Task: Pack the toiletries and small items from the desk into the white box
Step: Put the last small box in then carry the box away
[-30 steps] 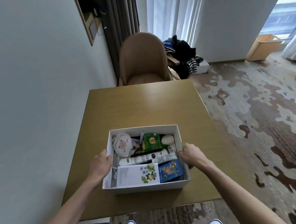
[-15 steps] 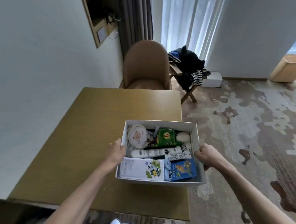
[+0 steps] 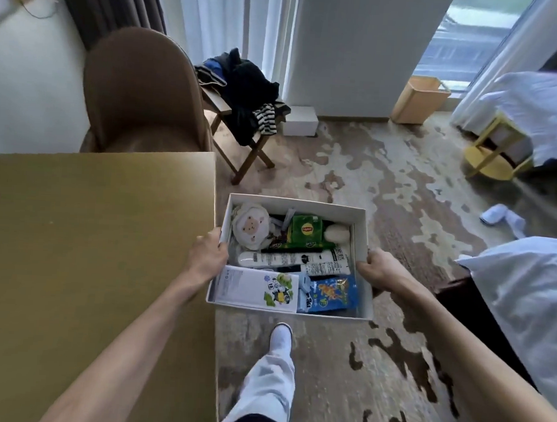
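Observation:
The white box (image 3: 360, 229) hangs in the air above the carpet, just right of the desk (image 3: 91, 249). My left hand (image 3: 207, 255) grips its left wall and my right hand (image 3: 379, 271) grips its right wall. Inside lie a sheep pouch (image 3: 249, 228), a green Lipton packet (image 3: 307, 230), a pale oval soap (image 3: 336, 234), a white tube (image 3: 287, 261), a white printed pack (image 3: 257, 285) and a blue packet (image 3: 332, 292).
A brown chair (image 3: 141, 94) stands behind the desk. A folding stool piled with dark clothes (image 3: 244, 93) is beyond the box. A bed with a white pillow (image 3: 524, 304) lies at the right. A yellow side table (image 3: 496, 151) and a tan bin (image 3: 418, 100) stand farther back.
The box has been lifted off the desk and carried to the right, out over the carpet. Both hands stay on its sides. The view has turned right toward the bed.

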Action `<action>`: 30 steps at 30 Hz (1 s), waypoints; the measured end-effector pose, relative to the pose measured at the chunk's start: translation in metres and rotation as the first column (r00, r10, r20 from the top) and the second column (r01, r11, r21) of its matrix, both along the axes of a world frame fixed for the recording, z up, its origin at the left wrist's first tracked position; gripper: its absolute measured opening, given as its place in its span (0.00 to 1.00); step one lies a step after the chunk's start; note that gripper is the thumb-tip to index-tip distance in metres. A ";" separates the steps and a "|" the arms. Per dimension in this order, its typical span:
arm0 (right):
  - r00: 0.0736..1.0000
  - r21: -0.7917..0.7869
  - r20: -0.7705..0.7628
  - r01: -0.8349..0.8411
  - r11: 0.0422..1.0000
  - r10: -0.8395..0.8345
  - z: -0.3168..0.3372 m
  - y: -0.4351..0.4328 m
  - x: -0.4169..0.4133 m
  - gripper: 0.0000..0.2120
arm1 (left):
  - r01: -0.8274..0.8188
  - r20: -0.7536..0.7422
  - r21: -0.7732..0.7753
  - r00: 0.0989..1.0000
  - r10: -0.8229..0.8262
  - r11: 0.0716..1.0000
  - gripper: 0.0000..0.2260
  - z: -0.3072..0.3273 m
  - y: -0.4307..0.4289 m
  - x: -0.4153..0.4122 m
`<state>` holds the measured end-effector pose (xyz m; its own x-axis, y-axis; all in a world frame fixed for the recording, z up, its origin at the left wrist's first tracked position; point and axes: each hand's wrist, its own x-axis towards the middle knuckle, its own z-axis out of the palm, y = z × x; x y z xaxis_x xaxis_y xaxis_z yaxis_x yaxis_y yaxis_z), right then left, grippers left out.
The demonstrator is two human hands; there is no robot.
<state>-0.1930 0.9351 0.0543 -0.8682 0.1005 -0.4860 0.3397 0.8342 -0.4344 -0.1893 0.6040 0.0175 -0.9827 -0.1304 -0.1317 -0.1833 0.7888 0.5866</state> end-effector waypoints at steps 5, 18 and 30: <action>0.999 0.085 0.025 0.038 0.996 -0.040 0.002 0.079 -0.072 0.10 | 0.076 0.024 -0.021 0.997 -0.076 0.997 0.08 -0.004 0.078 -0.091; 0.994 0.198 -0.009 0.106 0.974 -0.106 0.005 0.252 -0.262 0.15 | 0.175 0.046 0.031 0.983 -0.177 0.984 0.06 0.003 0.245 -0.313; 0.986 -0.024 -0.029 -0.165 0.986 0.164 -0.020 0.327 -0.531 0.13 | -0.102 0.107 0.031 0.989 0.098 0.994 0.05 -0.010 0.307 -0.499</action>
<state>-0.7239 1.2617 0.0346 -0.8845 -0.0570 -0.4630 0.1869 0.8661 -0.4637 -0.6888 0.9110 0.0071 -0.9452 -0.2209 -0.2405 -0.3230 0.7418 0.5877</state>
